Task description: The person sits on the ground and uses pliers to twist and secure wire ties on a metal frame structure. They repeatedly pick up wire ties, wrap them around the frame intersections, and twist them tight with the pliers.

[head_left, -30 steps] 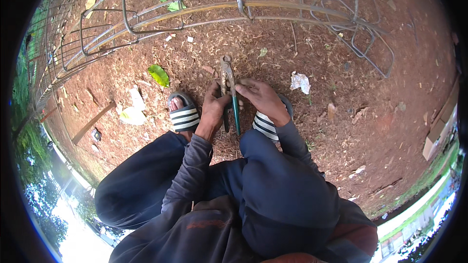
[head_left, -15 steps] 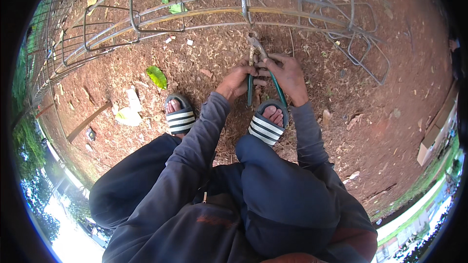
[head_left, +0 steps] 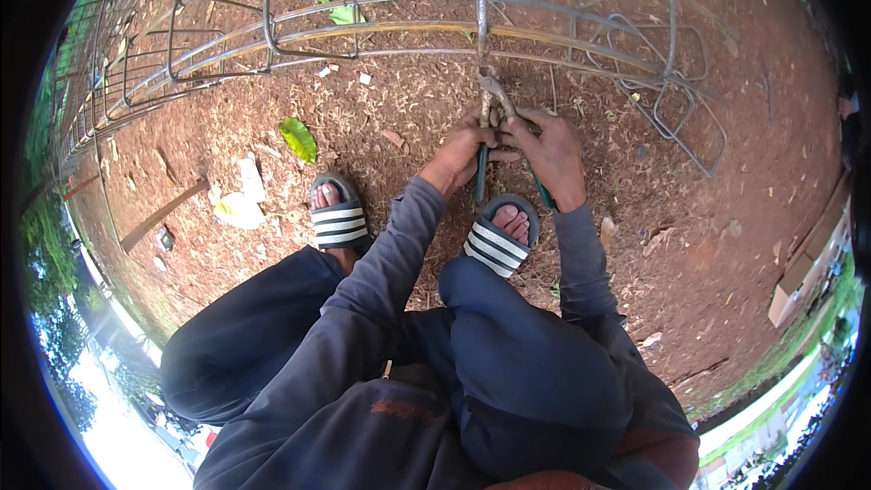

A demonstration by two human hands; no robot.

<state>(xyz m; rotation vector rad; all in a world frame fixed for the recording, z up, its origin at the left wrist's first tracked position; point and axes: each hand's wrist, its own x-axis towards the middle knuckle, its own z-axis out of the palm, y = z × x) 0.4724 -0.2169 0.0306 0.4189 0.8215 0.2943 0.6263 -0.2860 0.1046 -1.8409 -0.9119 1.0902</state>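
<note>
Pincers (head_left: 494, 91) with green handles are held in front of me, their metal head at the lower end of an upright steel bar (head_left: 483, 9). My left hand (head_left: 464, 152) is closed round the left handle, just below the head. On the other handle, my right hand (head_left: 552, 156) is closed too, covering much of its green grip. Some fingers of both hands meet between the handles and are partly hidden. Just beyond the jaws runs a long cage of steel rods (head_left: 399, 34) with square stirrups (head_left: 268, 9). Whether the jaws grip anything is too small to tell.
Loose bent stirrups (head_left: 671, 113) hang at the cage's right end. My sandalled feet (head_left: 338, 213) stand on reddish soil, below the hands. A green leaf (head_left: 298, 141), pale scraps (head_left: 240, 207) and a wooden strip (head_left: 165, 216) lie at left. A cardboard box (head_left: 794, 286) sits far right.
My hands and the pincers have shifted a little right and down in the picture, as has the steel cage. My right hand now hides more of the right handle.
</note>
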